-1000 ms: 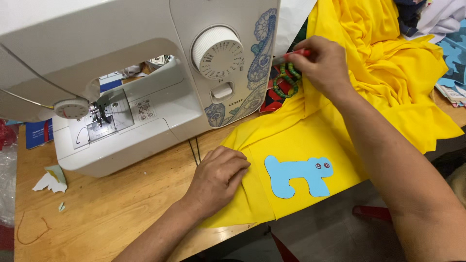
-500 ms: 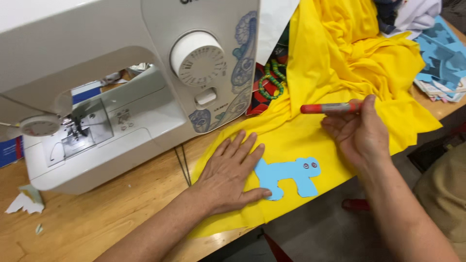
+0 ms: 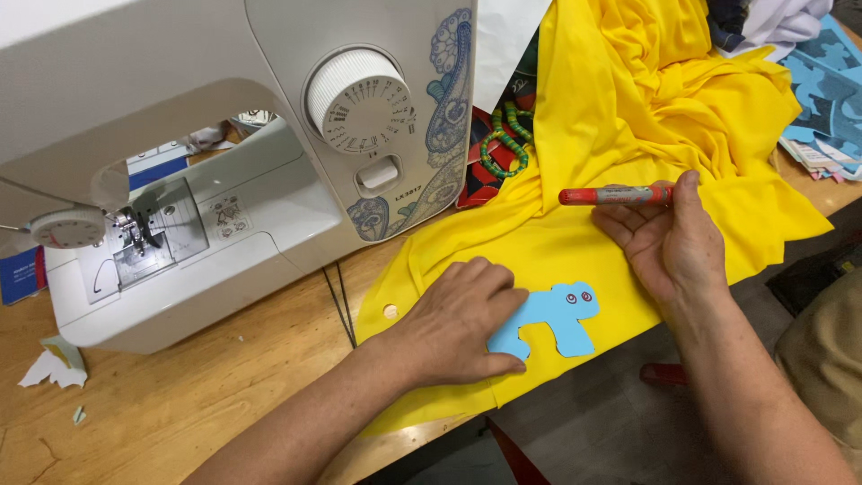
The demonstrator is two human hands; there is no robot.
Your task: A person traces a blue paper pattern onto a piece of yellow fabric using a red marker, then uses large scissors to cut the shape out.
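Since 1 second ago the right hand has come away from the bright beads by the machine and now hangs over the cloth at about 3 o'clock, fingers closed around a slim red marker pen with a grey middle band, held level with its tip toward 9 o'clock. The left hand has slid from bare cloth onto the pale blue animal-shaped cut-out; its fingers lie flat and together, pressing the piece's left end down, gripping nothing. So the work appears to have passed from fetching the pen to steadying the cut-out.

The cut-out sits at 5 o'clock, flat on the soft yellow jersey fabric. It is thin and crisp-edged, with 2 small ringed eyes. The fabric drapes in loose folds toward 1 o'clock and hangs over the edge of the grainy wooden table. At 10 o'clock stands the smooth white plastic sewing machine with a ribbed dial.
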